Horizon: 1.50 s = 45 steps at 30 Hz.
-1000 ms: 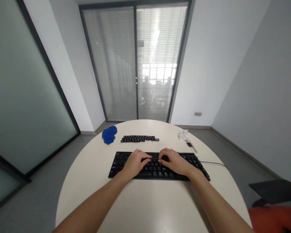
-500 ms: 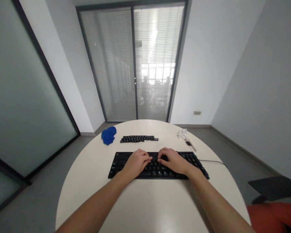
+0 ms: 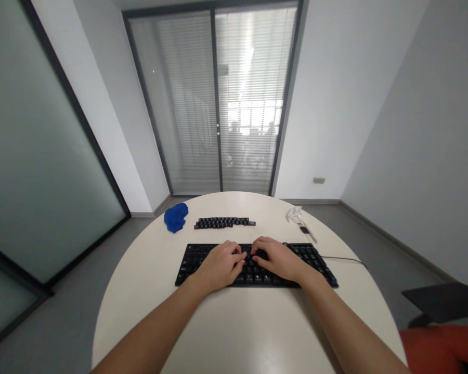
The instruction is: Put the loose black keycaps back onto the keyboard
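A black keyboard [image 3: 312,257] lies crosswise on the round table, with both hands over its middle. My left hand [image 3: 220,266] rests on the left-centre keys, its fingers bent and held close together, the tips at the keys. My right hand [image 3: 276,258] is just beside it, curled, with thumb and fingertips bent toward the same central keys. Anything between the fingertips is too small to make out. Beyond the keyboard, loose black keycaps [image 3: 222,223] stand in uneven rows.
Blue putty-like material [image 3: 176,217] lies at the far left of the white table [image 3: 234,327]. On the right are crumpled white tissue [image 3: 294,214] and a brush [image 3: 309,231]. A cable [image 3: 345,258] runs off the right edge, near a red chair [image 3: 440,348].
My left thumb has spread a little from the fingers, and my right fingertips have shifted slightly left. The view has moved slightly; the keycaps and other things stay put.
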Motion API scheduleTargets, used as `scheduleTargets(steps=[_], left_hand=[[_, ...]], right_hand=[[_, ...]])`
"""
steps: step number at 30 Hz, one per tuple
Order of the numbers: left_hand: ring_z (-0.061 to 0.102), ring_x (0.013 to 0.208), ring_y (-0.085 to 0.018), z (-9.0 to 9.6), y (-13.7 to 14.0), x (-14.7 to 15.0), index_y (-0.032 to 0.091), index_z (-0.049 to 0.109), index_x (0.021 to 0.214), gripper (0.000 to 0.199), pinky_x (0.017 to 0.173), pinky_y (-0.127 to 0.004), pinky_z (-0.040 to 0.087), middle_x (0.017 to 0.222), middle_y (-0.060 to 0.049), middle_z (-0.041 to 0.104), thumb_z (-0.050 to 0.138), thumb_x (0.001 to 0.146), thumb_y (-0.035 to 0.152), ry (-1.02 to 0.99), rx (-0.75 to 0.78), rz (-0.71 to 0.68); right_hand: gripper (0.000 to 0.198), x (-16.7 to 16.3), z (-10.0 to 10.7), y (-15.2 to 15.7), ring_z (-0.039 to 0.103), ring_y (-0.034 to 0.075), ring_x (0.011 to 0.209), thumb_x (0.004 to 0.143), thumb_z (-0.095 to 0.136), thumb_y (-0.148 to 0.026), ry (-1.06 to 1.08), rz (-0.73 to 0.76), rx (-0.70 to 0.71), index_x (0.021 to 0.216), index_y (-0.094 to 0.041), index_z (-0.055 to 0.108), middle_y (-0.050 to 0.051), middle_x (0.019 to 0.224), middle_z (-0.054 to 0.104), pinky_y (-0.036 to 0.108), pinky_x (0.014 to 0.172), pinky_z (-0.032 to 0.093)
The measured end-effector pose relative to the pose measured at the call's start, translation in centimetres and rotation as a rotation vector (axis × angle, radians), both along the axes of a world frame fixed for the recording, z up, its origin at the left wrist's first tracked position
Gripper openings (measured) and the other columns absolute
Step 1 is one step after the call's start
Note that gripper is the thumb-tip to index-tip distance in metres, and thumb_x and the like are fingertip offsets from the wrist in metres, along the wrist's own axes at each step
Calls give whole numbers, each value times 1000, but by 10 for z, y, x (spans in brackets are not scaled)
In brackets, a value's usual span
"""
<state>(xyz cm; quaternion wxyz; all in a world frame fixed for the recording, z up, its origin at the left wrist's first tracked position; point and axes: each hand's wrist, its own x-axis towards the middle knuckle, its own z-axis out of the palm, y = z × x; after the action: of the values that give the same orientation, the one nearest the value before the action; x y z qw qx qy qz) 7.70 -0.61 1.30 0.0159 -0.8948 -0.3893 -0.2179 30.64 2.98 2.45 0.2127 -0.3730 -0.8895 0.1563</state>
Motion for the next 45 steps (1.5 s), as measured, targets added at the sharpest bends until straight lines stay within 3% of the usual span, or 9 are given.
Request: scheduleTargets(steps=[10, 37, 45], left_hand=[[61, 97, -21, 8, 1, -8, 20, 74, 99, 20, 90, -35, 49, 102, -6, 68, 54, 96, 23, -49, -39, -84], [62, 102, -19, 14, 2, -13, 28, 79, 92, 38, 93, -32, 49, 110, -3, 68, 44, 104, 35, 4, -118, -68], [62, 103, -20, 5, 9, -15, 26, 80, 90, 36, 93, -33, 49, 112, -4, 68, 48, 102, 38, -26, -133, -55]], right_hand=[[29, -8, 9, -10, 65, 23, 102, 92, 59, -30, -52, 105, 0, 118, -27, 72, 5, 110, 71, 33, 92, 49], [19, -17, 5, -11, 66, 23, 93, 84, 69, -36, -22, 5, -47, 96, -25, 78, 5, 101, 72, 31, 86, 49], [29, -20, 3, -16, 63, 26, 97, 79, 75, -45, -59, -30, -46, 92, -20, 72, 8, 103, 69, 35, 87, 48]])
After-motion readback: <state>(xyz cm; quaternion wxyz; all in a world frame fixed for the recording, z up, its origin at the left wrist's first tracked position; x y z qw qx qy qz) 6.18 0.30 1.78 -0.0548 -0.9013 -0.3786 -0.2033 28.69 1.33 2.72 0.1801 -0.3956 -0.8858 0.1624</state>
